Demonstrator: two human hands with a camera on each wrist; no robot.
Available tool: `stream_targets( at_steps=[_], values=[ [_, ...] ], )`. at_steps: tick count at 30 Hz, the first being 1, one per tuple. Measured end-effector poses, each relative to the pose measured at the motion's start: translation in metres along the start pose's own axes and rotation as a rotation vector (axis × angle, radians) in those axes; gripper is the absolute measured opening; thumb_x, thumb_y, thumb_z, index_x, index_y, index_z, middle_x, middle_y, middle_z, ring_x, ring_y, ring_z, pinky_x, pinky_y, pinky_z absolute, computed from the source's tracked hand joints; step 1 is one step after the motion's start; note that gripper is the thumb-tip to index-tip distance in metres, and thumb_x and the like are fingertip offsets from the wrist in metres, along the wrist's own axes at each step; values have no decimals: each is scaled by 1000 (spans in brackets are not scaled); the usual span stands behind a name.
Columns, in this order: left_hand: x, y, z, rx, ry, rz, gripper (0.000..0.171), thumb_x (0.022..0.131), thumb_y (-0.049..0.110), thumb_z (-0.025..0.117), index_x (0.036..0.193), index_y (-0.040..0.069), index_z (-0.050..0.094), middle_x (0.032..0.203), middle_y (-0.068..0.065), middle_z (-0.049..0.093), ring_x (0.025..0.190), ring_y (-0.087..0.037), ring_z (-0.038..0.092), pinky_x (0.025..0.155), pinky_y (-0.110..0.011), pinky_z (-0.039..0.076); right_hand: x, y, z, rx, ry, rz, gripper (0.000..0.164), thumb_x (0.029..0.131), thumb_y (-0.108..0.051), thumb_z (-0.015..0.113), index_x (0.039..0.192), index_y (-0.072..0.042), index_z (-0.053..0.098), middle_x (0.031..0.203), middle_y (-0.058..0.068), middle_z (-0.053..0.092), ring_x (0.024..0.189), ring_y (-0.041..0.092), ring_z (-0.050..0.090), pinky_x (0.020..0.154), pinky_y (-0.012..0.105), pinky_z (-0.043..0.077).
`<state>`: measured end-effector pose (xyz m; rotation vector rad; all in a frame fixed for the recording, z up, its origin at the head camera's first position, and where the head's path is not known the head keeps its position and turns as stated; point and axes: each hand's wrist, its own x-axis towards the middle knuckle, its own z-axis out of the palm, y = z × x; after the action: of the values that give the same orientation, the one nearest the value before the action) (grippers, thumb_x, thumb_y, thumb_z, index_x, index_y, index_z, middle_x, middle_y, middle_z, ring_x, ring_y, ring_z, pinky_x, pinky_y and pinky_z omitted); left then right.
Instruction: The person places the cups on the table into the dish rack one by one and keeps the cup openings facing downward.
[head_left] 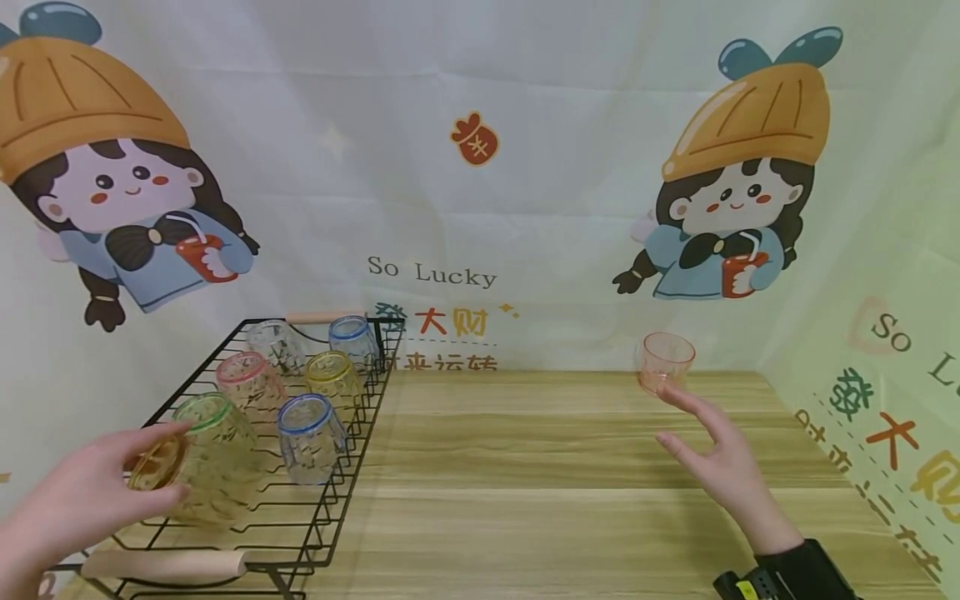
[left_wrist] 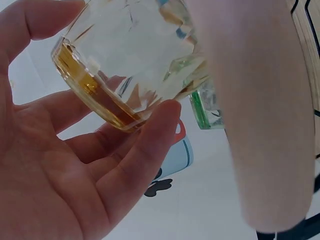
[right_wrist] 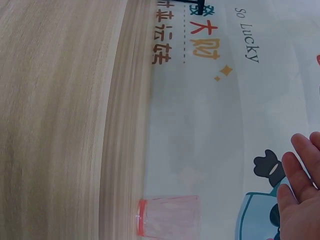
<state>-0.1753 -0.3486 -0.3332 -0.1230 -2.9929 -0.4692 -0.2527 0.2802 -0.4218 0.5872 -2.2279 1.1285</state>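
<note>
My left hand (head_left: 97, 475) grips a clear drinking glass with an amber end (head_left: 159, 462) over the near left part of a black wire rack (head_left: 322, 533). Thumb and fingers curl round its amber band (left_wrist: 90, 87) in the left wrist view. Just beside it on the rack stands a green-ringed glass (head_left: 217, 458). On the right, my right hand (head_left: 723, 458) has its fingers extended and holds nothing. The nearest thing to it is a pink glass (head_left: 666, 360) at the table's back edge. In the right wrist view that glass (right_wrist: 172, 217) stands apart from the fingers.
The rack also carries a blue-ringed glass (head_left: 311, 442), a yellow one (head_left: 335, 383), a pink one (head_left: 251, 387), a clear one (head_left: 276, 346) and another blue one (head_left: 354, 342). Its wooden handle (head_left: 165, 564) faces me. A printed cloth (head_left: 555, 208) hangs behind the wooden table (head_left: 510, 483).
</note>
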Motion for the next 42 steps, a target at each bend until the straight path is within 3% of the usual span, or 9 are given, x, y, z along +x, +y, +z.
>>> stream_targets(
  at_steps=[7,12,17,22,24,28,30,35,42],
  values=[
    [0,-8,2,12,-36,-38,79,79,29,79,137,-14,46,125,-41,52,107,-63,49,72,-67,49,-2,0,0,4,4,0,54,87,1,73,138,-1,55,137,19,56,125,-5,40,103,18,30],
    [4,-17,5,22,-76,-78,84,77,32,79,137,-15,45,123,-41,54,106,-61,51,72,-64,51,-3,0,-1,-14,-9,28,54,89,-4,72,139,-3,54,142,5,54,126,-6,38,104,24,31],
    [7,-27,8,32,-112,-104,85,77,33,78,137,-16,44,125,-42,51,107,-61,50,73,-63,51,1,2,-3,-37,-7,4,53,88,-3,73,138,-3,55,139,12,56,125,-5,40,102,13,28],
    [8,-30,8,57,-108,-101,81,75,30,77,133,-18,46,123,-43,52,103,-60,53,72,-63,51,11,8,-7,-72,1,-35,53,86,-2,74,136,-4,57,135,17,59,123,-8,40,100,10,28],
    [7,-29,7,59,-113,-110,80,75,29,76,132,-19,46,122,-43,52,102,-59,53,72,-64,51,15,10,-10,-86,-4,-39,52,86,-2,75,136,-3,57,134,17,59,124,-3,43,100,10,28],
    [8,-31,7,52,-147,-146,80,78,30,75,133,-20,44,122,-45,50,102,-60,52,73,-66,50,21,12,-13,-114,-13,-39,52,87,-4,75,136,-1,57,134,18,59,124,21,50,100,10,28],
    [9,-34,8,54,-158,-158,82,79,32,76,133,-20,43,121,-44,51,102,-60,52,73,-66,50,23,13,-14,-129,-13,-42,53,86,-4,75,136,-1,57,134,18,59,123,24,51,100,9,28],
    [10,-40,11,53,-168,-172,83,79,34,77,133,-19,44,117,-44,53,101,-60,52,74,-67,49,25,15,-16,-148,-2,-67,54,85,-3,76,135,0,57,133,18,59,124,9,48,100,10,28],
    [13,-48,13,59,-169,-202,85,77,36,77,133,-19,43,113,-44,54,101,-62,51,74,-67,48,27,16,-18,-135,12,-95,52,85,-1,76,134,2,57,131,19,60,122,-2,44,99,9,28]
  ],
)
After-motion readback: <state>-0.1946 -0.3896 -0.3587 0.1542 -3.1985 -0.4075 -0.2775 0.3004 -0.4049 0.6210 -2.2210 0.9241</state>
